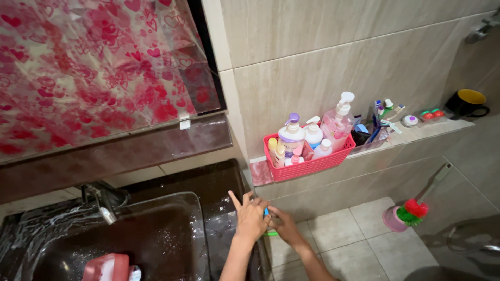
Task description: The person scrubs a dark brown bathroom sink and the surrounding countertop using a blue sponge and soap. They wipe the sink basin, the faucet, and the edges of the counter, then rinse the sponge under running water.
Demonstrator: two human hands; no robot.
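Bathroom sink corner, seen from above. Both hands meet at the front right corner of the dark worktop [219,182], right at its edge. Left hand [251,218] lies over the corner, fingers mostly curled, index finger sticking up and out; something small and blue [266,212] shows between the two hands, too covered to tell what kind of thing it is. Right hand [284,225] comes in from the floor side, fingers closed toward that same blue thing, and a bit of green [271,233] pokes out below; can't tell if that is one item or two. Looks like both hands press or grip it, but the actual hold is hidden. Judging by the suds around the tap [104,200] and the wet basin [130,234], this reads as a scrub or wipe step on the worktop edge, mid-way rather than finishing. Next move would call for firm contact along the edge and care not to slip off the corner toward the tiled floor [354,244]. A red bottle [107,266] lies at the near rim of the basin, well apart from the hands. On the wall ledge [416,135] above, a pink basket [310,164] holds pump bottles; a black mug [466,103] is further along. A toilet brush [409,211] stands on the floor to the right.
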